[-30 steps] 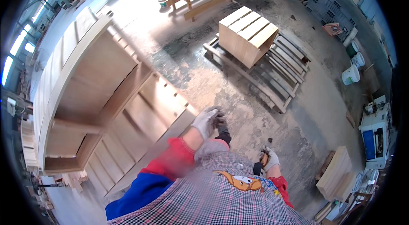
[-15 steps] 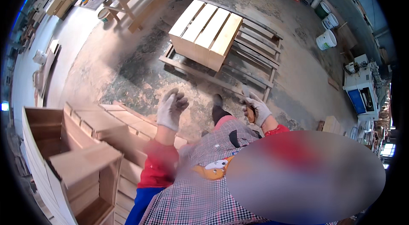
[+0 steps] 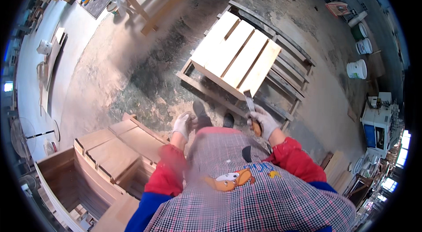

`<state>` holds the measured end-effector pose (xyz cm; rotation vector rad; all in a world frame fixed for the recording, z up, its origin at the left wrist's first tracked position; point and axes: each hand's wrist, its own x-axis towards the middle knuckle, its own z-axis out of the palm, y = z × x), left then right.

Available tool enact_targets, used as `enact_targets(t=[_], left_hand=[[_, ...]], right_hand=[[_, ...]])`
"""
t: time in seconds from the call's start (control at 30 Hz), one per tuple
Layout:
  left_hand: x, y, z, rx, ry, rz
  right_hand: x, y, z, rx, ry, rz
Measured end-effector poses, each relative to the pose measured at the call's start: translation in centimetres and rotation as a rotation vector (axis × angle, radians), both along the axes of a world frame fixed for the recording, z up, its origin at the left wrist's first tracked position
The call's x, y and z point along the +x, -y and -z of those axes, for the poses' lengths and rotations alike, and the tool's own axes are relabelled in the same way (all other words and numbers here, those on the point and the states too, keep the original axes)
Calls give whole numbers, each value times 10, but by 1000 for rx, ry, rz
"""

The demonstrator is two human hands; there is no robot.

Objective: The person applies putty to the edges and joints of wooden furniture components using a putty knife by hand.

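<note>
My right hand (image 3: pixel 265 121), in a whitish work glove, grips a putty knife (image 3: pixel 251 108) by its brown wooden handle. The flat metal blade points away from me, toward the near corner of a block of light wooden boxes (image 3: pixel 239 52), which look like drawers set side by side. Those rest on a slatted wooden pallet (image 3: pixel 288 80). My gloved left hand (image 3: pixel 184 125) hangs in front of my apron, fingers loosely curled and apart, with nothing seen in it. To its left stands a wooden cabinet (image 3: pixel 55 161) with drawer-like boxes (image 3: pixel 112 153) beside and in it.
A wooden trestle frame (image 3: pixel 147 16) stands at the far left. White buckets (image 3: pixel 356 69) line the right side, near a white-and-blue machine (image 3: pixel 376 124). Boards (image 3: pixel 336 166) lie at the lower right, and a fan (image 3: pixel 24 137) is at the left edge.
The view has shifted, so the boxes on the pallet sit further right and nearer. My left hand has come lower. The putty knife's blade now points clearly forward.
</note>
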<state>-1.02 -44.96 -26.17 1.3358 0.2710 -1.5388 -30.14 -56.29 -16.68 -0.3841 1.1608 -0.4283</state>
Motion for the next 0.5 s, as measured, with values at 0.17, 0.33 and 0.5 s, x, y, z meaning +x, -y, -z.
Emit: enact_targets(t=[0.17, 0.33, 0.5], left_hand=[[42, 111, 77, 83, 91, 355], [75, 259, 165, 80, 851, 882], [81, 369, 214, 211, 1058, 940]], right_hand=[[-2, -9, 58, 132, -277, 239], [3, -54, 69, 297, -383, 381], [36, -71, 64, 428, -353, 486]])
